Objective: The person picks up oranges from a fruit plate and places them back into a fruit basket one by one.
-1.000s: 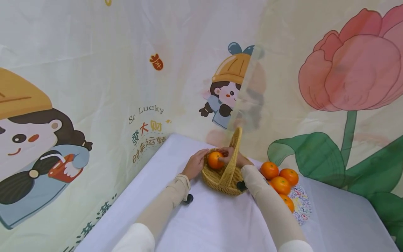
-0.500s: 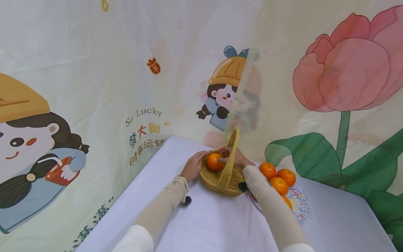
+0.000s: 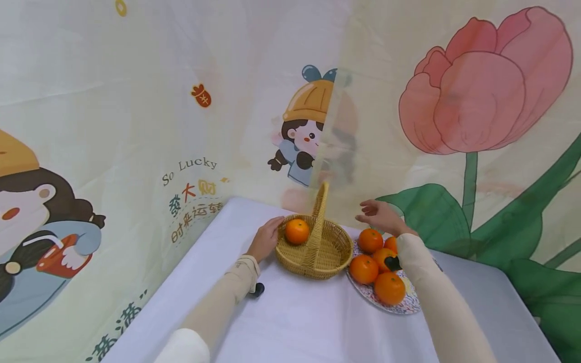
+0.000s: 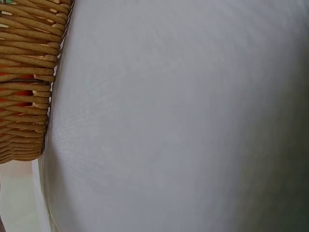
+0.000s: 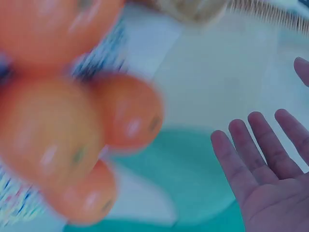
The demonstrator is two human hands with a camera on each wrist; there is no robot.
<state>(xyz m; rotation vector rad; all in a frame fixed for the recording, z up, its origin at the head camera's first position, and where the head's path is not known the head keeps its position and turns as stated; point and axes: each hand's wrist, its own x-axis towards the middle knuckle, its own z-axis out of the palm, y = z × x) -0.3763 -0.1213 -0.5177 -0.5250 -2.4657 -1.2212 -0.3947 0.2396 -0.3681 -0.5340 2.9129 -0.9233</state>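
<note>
A wicker basket [image 3: 299, 266] with a tall arched handle stands on the table, with one orange [image 3: 297, 232] in its left part. My left hand [image 3: 265, 241] rests against the basket's left rim, its fingers fairly straight; the left wrist view shows only the wicker side [image 4: 26, 106] and white cloth. To the right, several oranges [image 3: 389, 288] lie on a patterned plate [image 3: 410, 305]. Over the far side of that plate hovers my right hand [image 3: 382, 217], holding nothing. In the right wrist view its fingers [image 5: 270, 145] are spread, near the blurred oranges [image 5: 48, 130].
White cloth [image 3: 290, 317] covers the table, which runs into a corner. Printed fabric walls [image 3: 254, 126] stand close behind and to the left of the basket. A dark round piece [image 3: 257, 290] sits at the left wrist, another [image 3: 392, 263] at the right.
My right hand has let go of the orange, left it in the basket and moved right, over the plate. The left hand stays at the basket rim. The head view has shifted to the right.
</note>
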